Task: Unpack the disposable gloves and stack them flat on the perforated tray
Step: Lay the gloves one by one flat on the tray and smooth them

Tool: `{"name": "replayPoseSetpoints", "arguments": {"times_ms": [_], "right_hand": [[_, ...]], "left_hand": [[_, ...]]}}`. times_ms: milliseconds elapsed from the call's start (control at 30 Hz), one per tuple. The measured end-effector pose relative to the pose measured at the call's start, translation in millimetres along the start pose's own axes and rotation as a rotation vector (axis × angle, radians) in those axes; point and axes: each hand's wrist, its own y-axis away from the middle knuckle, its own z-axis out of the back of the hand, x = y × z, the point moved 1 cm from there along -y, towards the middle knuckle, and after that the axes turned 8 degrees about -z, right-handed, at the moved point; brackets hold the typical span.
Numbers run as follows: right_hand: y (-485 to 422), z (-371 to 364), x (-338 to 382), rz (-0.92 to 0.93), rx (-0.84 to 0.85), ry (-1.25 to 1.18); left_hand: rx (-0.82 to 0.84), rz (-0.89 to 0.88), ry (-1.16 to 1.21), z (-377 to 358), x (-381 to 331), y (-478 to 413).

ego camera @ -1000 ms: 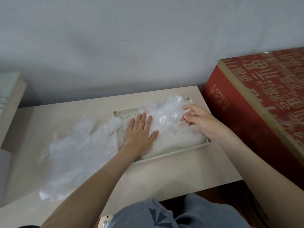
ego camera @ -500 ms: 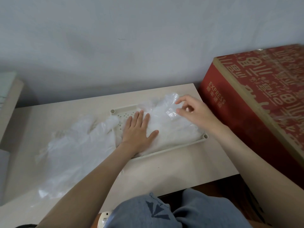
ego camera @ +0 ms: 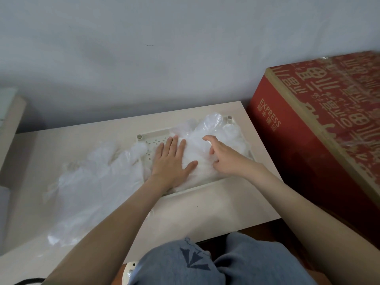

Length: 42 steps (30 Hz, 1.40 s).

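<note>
A cream perforated tray (ego camera: pixel 153 137) lies on the pale table, mostly covered by a stack of clear plastic gloves (ego camera: pixel 213 128). My left hand (ego camera: pixel 171 161) lies flat with straight fingers on the stack's left part. My right hand (ego camera: pixel 225 158) rests on the stack just right of it, index finger stretched forward, the other fingers bent down onto the plastic. A loose heap of more clear gloves (ego camera: pixel 86 186) spreads over the table to the left of the tray.
A big red cardboard box (ego camera: pixel 320 128) printed EXPRESS stands close against the table's right side. A grey wall rises behind the table (ego camera: pixel 205 210). A pale shelf edge (ego camera: pixel 10 120) sits at far left. My knees in blue fabric are below the table's front edge.
My right hand came down from the raised far-right edge of the gloves and moved left onto the stack, beside my left hand. The left hand stayed pressed flat.
</note>
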Motion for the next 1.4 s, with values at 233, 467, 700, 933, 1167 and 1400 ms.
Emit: {"name": "replayPoseSetpoints", "arguments": {"times_ms": [233,467,700,933,1167,1400], "right_hand": [[15.8,3.8,-17.2,-0.073,-0.142,-0.139],[32.8,13.4,-42.8,-0.207,-0.186,-0.183],[30.0,27.7,-51.7,-0.326,-0.411,-0.094],[35.8,21.3,-23.5,-0.134,-0.700,0.121],[9.4,-32.8,-5.5,0.305,-0.314,0.371],[-5.3,-38.2,-3.5,0.021,-0.125,0.445]], "left_hand": [[0.012,0.007,0.014,-0.2,1.8,-2.2],[0.002,0.029,0.028,-0.2,-0.9,0.7],[-0.033,0.030,0.035,8.8,-5.1,0.1],[-0.095,-0.016,-0.020,18.2,-14.9,1.3],[-0.094,-0.050,-0.026,18.8,-23.6,4.2],[-0.253,-0.106,0.090,33.3,-1.7,13.2]]}}
